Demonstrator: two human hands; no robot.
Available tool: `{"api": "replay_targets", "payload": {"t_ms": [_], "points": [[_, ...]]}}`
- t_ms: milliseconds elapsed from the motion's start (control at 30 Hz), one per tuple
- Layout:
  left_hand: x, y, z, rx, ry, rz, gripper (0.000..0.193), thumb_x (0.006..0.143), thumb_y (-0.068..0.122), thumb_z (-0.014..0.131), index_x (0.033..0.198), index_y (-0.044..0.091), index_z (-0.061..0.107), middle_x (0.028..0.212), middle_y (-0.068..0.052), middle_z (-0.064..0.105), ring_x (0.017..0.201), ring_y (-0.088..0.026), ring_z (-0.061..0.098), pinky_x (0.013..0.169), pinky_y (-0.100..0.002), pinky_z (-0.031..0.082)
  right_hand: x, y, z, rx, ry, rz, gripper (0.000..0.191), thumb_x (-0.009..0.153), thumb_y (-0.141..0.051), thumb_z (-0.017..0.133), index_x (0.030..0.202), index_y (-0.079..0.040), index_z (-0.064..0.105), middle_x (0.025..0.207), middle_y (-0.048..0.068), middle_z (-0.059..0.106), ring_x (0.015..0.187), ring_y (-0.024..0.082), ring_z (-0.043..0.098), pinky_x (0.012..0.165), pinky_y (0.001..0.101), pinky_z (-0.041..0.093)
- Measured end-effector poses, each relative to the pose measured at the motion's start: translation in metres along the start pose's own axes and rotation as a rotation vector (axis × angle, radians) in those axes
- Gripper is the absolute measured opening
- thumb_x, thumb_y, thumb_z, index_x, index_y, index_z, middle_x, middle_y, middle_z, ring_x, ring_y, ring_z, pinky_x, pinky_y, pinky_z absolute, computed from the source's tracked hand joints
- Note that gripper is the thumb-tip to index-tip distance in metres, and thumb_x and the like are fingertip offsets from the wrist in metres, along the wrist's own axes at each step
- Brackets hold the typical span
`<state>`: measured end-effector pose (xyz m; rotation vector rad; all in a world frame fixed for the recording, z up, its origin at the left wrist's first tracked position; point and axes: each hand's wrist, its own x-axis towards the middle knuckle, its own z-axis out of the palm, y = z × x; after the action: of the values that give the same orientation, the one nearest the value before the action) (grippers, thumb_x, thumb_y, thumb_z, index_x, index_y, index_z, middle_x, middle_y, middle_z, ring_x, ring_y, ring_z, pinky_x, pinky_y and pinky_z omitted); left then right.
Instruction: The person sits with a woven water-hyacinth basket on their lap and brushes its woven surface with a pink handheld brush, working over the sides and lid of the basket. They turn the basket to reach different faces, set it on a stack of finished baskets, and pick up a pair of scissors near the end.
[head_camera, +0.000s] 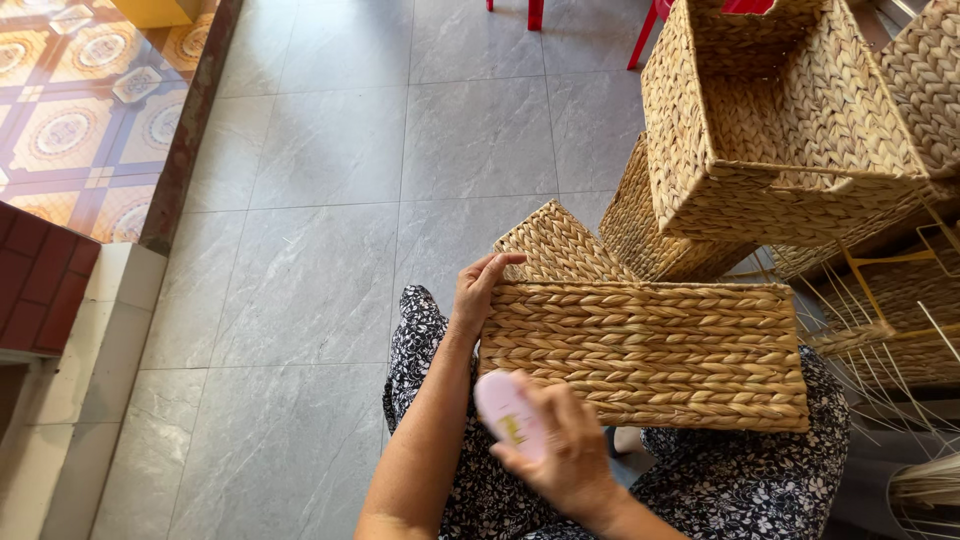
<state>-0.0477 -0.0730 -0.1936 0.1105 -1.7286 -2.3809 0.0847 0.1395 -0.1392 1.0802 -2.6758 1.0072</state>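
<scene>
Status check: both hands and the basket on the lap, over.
Left hand grips woven basket at its left end. Right hand holds small pink object at basket's lower left edge. More woven baskets stacked behind.

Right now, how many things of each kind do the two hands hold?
Woven basket, gripped by the left hand: 1
Pink oblong object, in the right hand: 1
Total: 2

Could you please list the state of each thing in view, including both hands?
Woven basket on lap: lying on its side, gripped at its left edge.
Left hand: gripping that basket.
Right hand: closed around pink object.
Stacked baskets: tilted, open, empty.
</scene>
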Motion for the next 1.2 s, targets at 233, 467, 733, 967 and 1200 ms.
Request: {"api": "replay_targets", "payload": {"t_ms": [233, 467, 733, 967, 1200], "points": [[0.004, 0.007, -0.007, 0.104, 0.035, -0.004, 0.032, 0.103, 0.031, 0.056, 0.113, 0.008, 0.077, 0.072, 0.011, 0.051, 0.067, -0.002, 0.049, 0.061, -0.018, 0.044, -0.004, 0.028, -0.011, -0.082, 0.006, 0.136, 0.098, 0.064, -0.049, 0.089, 0.145, -0.016, 0.045, 0.104, 0.006, 0.056, 0.081, 0.02, 0.059, 0.071, 0.0425, 0.048], [0.012, 0.037, 0.004, 1.012, 0.065, 0.021, 0.039, 0.099, 0.044, 0.052, 0.109, 0.018, 0.079, 0.091, -0.003, 0.076, 0.081, -0.017, 0.07, 0.074, -0.036, 0.053, -0.067, 0.149, -0.112, -0.392, 0.385, 0.498, 0.084, 0.08, -0.041, 0.081, 0.148, -0.006, 0.046, 0.126, 0.02, 0.058, 0.111, 0.032, 0.063, 0.084, 0.0447, 0.057], [0.056, 0.029, 0.136, 1.369, -0.382, -0.16, 0.062, 0.102, 0.061, 0.037, 0.097, 0.01, 0.072, 0.096, -0.012, 0.075, 0.087, -0.027, 0.073, 0.08, -0.044, 0.058, -0.104, 0.193, -0.108, -0.156, 0.626, 0.563, 0.08, 0.093, -0.035, 0.075, 0.155, 0.001, 0.039, 0.143, 0.025, 0.05, 0.135, 0.036, 0.053, 0.112, 0.0458, 0.046], [0.044, -0.019, 0.263, 1.242, -0.488, 0.06, 0.058, 0.1, 0.058, 0.034, 0.103, 0.012, 0.069, 0.089, -0.014, 0.074, 0.082, -0.03, 0.073, 0.07, -0.047, 0.058, -0.122, 0.211, -0.103, 0.267, 0.659, 0.823, 0.083, 0.096, -0.047, 0.062, 0.156, 0.001, 0.031, 0.138, 0.027, 0.046, 0.124, 0.03, 0.053, 0.095, 0.0411, 0.049], [0.019, -0.026, 0.266, 1.184, -0.4, 0.111, 0.049, 0.099, 0.053, 0.045, 0.098, 0.015, 0.076, 0.083, -0.015, 0.075, 0.08, -0.033, 0.073, 0.069, -0.046, 0.057, -0.138, 0.216, -0.105, 0.505, 0.743, 0.779, 0.078, 0.097, -0.039, 0.063, 0.16, -0.001, 0.035, 0.126, 0.022, 0.052, 0.116, 0.025, 0.057, 0.093, 0.0402, 0.051]]}}
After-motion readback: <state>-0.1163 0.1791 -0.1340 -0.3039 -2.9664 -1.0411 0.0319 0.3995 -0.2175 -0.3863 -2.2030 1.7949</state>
